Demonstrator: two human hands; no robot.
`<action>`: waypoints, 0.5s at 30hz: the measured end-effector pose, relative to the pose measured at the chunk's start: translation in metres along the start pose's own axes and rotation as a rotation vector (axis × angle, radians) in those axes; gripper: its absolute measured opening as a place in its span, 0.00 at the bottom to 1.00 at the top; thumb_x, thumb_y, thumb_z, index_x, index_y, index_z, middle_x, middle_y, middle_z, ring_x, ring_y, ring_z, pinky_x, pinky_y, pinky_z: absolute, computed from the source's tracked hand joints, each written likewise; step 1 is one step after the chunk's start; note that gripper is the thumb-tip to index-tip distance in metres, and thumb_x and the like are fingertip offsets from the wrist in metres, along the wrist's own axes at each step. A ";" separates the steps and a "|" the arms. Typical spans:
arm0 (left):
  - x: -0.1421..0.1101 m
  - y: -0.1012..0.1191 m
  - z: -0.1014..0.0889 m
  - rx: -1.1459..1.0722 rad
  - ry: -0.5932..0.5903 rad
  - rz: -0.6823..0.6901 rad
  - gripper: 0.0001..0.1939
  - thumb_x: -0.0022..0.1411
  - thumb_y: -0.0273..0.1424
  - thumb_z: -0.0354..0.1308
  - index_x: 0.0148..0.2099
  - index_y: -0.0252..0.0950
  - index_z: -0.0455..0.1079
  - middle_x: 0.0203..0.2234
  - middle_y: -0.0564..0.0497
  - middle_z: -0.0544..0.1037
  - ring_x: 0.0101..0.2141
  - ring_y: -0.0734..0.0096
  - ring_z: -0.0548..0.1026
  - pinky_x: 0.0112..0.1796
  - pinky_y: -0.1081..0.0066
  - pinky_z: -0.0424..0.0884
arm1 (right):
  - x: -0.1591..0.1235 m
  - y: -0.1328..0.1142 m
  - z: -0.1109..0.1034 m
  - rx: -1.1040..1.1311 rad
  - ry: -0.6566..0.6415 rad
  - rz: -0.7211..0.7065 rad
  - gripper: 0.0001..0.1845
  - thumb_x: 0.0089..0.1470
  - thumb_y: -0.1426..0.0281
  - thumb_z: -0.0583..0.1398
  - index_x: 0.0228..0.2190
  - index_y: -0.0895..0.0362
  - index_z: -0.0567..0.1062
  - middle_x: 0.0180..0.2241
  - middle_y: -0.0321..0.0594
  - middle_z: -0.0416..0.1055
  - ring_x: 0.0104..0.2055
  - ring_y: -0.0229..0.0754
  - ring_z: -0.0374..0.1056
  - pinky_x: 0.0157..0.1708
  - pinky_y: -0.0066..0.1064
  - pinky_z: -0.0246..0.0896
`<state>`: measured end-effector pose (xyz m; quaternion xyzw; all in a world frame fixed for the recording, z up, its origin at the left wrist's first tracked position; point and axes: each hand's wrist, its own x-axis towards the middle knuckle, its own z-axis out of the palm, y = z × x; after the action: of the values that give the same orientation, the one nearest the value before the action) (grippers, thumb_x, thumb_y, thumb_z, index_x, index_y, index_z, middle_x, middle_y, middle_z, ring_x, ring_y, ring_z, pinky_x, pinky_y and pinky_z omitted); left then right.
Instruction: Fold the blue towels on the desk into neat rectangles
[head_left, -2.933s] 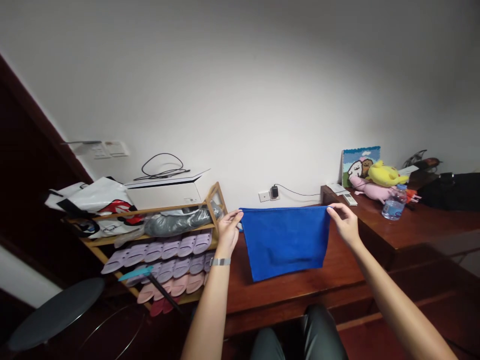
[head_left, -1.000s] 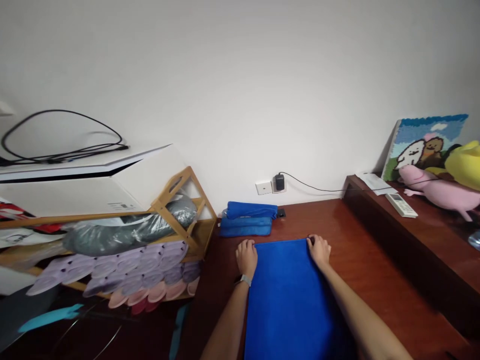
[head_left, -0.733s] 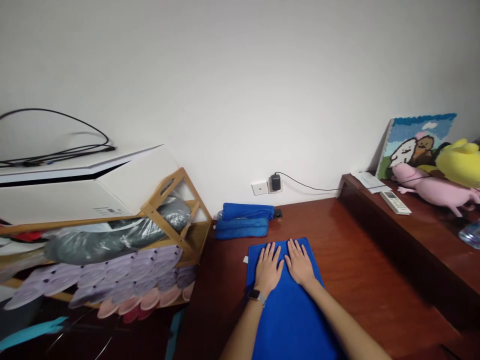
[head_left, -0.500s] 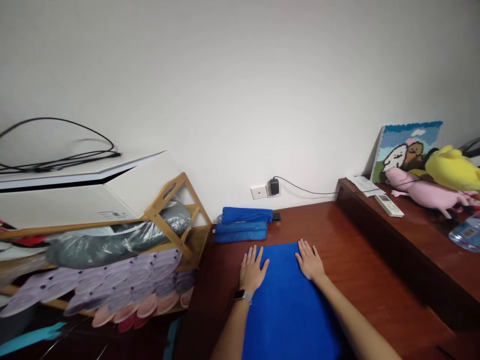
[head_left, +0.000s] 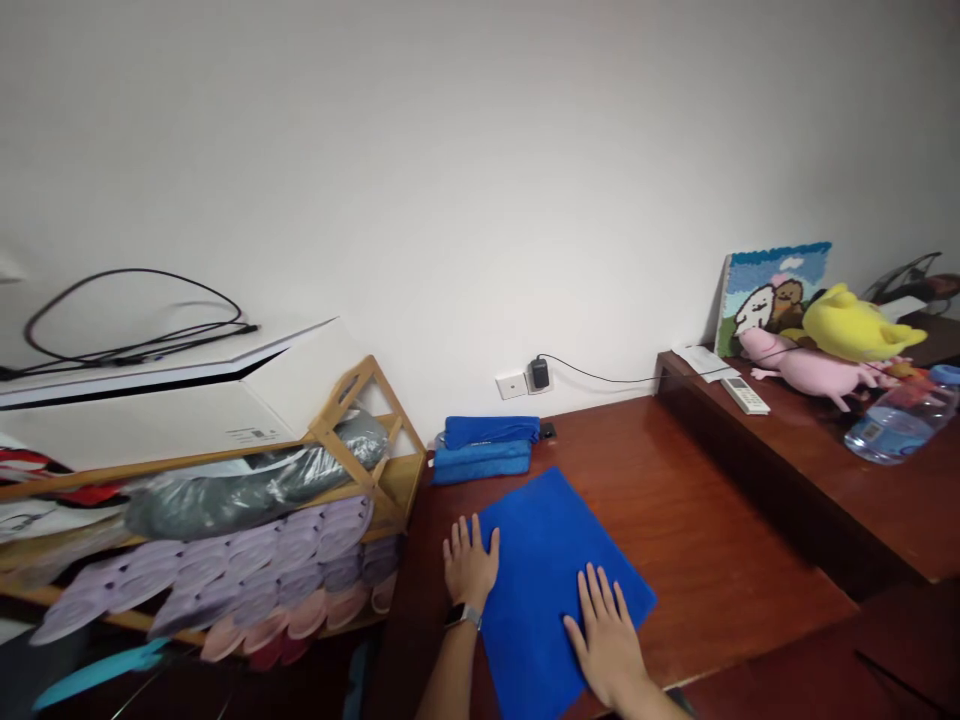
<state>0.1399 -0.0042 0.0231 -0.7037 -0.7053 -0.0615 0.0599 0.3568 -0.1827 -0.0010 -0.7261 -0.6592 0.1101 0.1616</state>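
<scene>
A blue cloth (head_left: 536, 570) lies spread on the reddish-brown wooden desk (head_left: 675, 500), turned at an angle with one corner toward the wall. On its left edge rests my left hand (head_left: 470, 562), fingers spread, a watch (head_left: 463, 615) on the wrist. My right hand (head_left: 606, 632) lies flat on the cloth's lower right part, fingers extended. Neither hand grips anything. Behind the cloth, near the wall, sit folded blue cloths (head_left: 484, 450).
Left of the desk stands a wooden rack (head_left: 367, 450) with lilac slippers (head_left: 292, 535) and a white box (head_left: 180, 420). A raised ledge on the right holds a remote (head_left: 745, 395), plush toys (head_left: 855, 325) and a plastic bottle (head_left: 900, 425). A plugged-in adapter (head_left: 539, 373) trails a cable.
The cloth has rotated from pointing straight ahead to lying diagonally. My right hand has come back toward me, and my left hand has shifted slightly left and nearer. The view has turned somewhat right.
</scene>
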 end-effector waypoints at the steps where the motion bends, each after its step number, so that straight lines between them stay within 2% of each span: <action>1: -0.008 -0.010 -0.004 -0.001 -0.008 -0.017 0.39 0.72 0.51 0.39 0.73 0.28 0.59 0.71 0.35 0.60 0.71 0.46 0.57 0.68 0.47 0.52 | -0.001 0.007 -0.003 0.010 -0.017 -0.023 0.37 0.69 0.49 0.45 0.73 0.46 0.50 0.74 0.36 0.47 0.76 0.56 0.42 0.73 0.56 0.38; 3: -0.029 -0.026 -0.011 0.001 -0.011 -0.016 0.42 0.70 0.52 0.40 0.72 0.26 0.61 0.71 0.34 0.59 0.71 0.46 0.55 0.69 0.47 0.51 | 0.014 0.027 -0.021 0.026 -0.047 -0.132 0.34 0.70 0.51 0.44 0.72 0.44 0.51 0.74 0.34 0.46 0.76 0.53 0.41 0.74 0.57 0.35; 6: -0.077 -0.044 -0.017 0.020 -0.016 -0.008 0.46 0.67 0.56 0.39 0.69 0.22 0.64 0.70 0.31 0.60 0.72 0.45 0.54 0.69 0.47 0.50 | 0.056 0.059 -0.061 0.043 -0.143 -0.350 0.30 0.71 0.54 0.47 0.71 0.38 0.55 0.74 0.31 0.47 0.77 0.50 0.40 0.74 0.56 0.32; 9: -0.133 -0.058 -0.014 0.010 -0.057 -0.020 0.48 0.65 0.60 0.39 0.64 0.22 0.71 0.67 0.29 0.66 0.71 0.39 0.55 0.69 0.43 0.50 | 0.088 0.074 -0.082 0.020 -0.210 -0.412 0.32 0.67 0.59 0.53 0.70 0.38 0.57 0.74 0.31 0.47 0.77 0.50 0.37 0.74 0.56 0.30; 10: -0.149 -0.061 -0.013 0.004 -0.072 -0.025 0.47 0.65 0.61 0.40 0.62 0.25 0.74 0.65 0.29 0.69 0.71 0.37 0.55 0.68 0.41 0.50 | 0.093 0.075 -0.081 0.008 -0.198 -0.373 0.34 0.66 0.61 0.54 0.70 0.40 0.56 0.75 0.33 0.45 0.77 0.49 0.36 0.74 0.54 0.29; 12: -0.169 -0.064 -0.012 -0.006 -0.078 -0.034 0.43 0.64 0.60 0.43 0.56 0.30 0.79 0.61 0.31 0.74 0.69 0.33 0.58 0.67 0.37 0.51 | 0.093 0.072 -0.071 -0.010 -0.133 -0.204 0.36 0.65 0.64 0.52 0.72 0.48 0.53 0.75 0.38 0.43 0.77 0.48 0.36 0.74 0.50 0.31; 15: -0.164 -0.046 -0.023 -0.055 0.008 0.042 0.33 0.69 0.53 0.44 0.56 0.36 0.79 0.63 0.37 0.73 0.69 0.39 0.61 0.67 0.40 0.55 | 0.085 0.066 -0.048 -0.021 -0.056 0.067 0.36 0.69 0.61 0.43 0.73 0.61 0.50 0.75 0.45 0.45 0.77 0.47 0.39 0.74 0.47 0.36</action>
<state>0.0939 -0.1700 0.0175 -0.7196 -0.6880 -0.0826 0.0445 0.4443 -0.1082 0.0231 -0.7461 -0.6399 0.1287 0.1315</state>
